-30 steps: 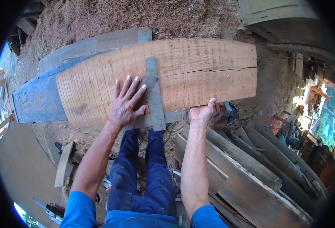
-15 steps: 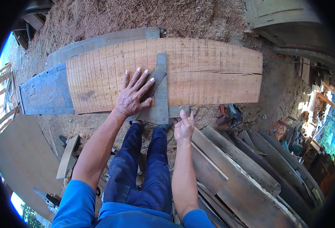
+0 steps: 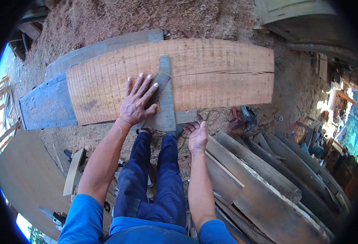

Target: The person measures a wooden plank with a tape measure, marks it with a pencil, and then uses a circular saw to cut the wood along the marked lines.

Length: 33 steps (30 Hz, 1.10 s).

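A broad, pale reddish plank (image 3: 223,87) with a long crack in its right half lies crosswise in front of me. Across it rests a grey wooden square (image 3: 166,91) with a long arm, a slanted brace and a crosspiece along the plank's near edge. My left hand (image 3: 135,106) is spread flat on the plank, its fingers beside the slanted brace and its thumb on or against it. At the right end of the crosspiece is my right hand (image 3: 197,137), palm up, fingers loosely curled and thumb apart; whether the fingertips touch the wood is hard to see.
A blue-grey board (image 3: 48,103) extends from the plank's left end, and a curved grey board (image 3: 106,51) lies behind it. A red and black power tool (image 3: 244,118) sits beyond my right hand. Stacked old boards (image 3: 264,191) fill the near right. Shavings (image 3: 146,16) cover the ground.
My right thumb has lifted off the crosspiece end, and the hand has turned with its fingers curled. The left hand stays flat in place. The whole view has shifted and tilted slightly.
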Tool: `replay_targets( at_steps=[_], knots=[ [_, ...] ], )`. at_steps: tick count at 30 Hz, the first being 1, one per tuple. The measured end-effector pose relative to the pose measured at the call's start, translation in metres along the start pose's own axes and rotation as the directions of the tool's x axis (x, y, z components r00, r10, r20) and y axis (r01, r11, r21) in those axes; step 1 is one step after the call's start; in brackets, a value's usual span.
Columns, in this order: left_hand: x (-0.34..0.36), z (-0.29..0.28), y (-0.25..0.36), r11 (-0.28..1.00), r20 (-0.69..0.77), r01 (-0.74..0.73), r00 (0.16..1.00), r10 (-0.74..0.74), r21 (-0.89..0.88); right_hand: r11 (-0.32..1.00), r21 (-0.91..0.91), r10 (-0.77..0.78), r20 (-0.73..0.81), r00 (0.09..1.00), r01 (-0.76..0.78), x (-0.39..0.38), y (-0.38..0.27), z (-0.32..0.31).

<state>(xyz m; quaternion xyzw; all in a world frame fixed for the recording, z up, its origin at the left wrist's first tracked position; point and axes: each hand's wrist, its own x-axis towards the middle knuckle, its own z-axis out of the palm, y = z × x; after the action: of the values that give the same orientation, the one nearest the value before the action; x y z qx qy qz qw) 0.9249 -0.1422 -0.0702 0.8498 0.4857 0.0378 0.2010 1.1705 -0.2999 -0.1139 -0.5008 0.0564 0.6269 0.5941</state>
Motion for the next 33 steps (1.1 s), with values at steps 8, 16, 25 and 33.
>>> replay_targets(
  at_steps=[8, 16, 25, 33],
  knots=[
    [0.003, 0.004, 0.005, 0.997, 0.015, -0.018, 1.0, 0.017, 0.075, 0.881, -0.45, 0.137, -0.046, 0.989, -0.143, 0.047, 0.006, -0.054],
    [-0.001, 0.005, -0.008, 0.993, 0.02, -0.05, 0.999, 0.049, 0.109, -0.619, -0.718, 0.178, 0.267, 0.947, 0.318, 0.169, -0.075, -0.18],
    [0.004, 0.007, -0.015, 0.994, 0.012, -0.079, 0.997, 0.079, 0.069, -0.624, -0.767, 0.049, 0.152, 0.987, 0.149, 0.23, -0.14, -0.313],
    [0.007, 0.015, -0.006, 0.993, -0.017, -0.092, 0.995, 0.093, 0.079, -0.736, -0.655, 0.036, 0.22, 0.975, 0.175, 0.23, -0.129, -0.308]
  ],
)
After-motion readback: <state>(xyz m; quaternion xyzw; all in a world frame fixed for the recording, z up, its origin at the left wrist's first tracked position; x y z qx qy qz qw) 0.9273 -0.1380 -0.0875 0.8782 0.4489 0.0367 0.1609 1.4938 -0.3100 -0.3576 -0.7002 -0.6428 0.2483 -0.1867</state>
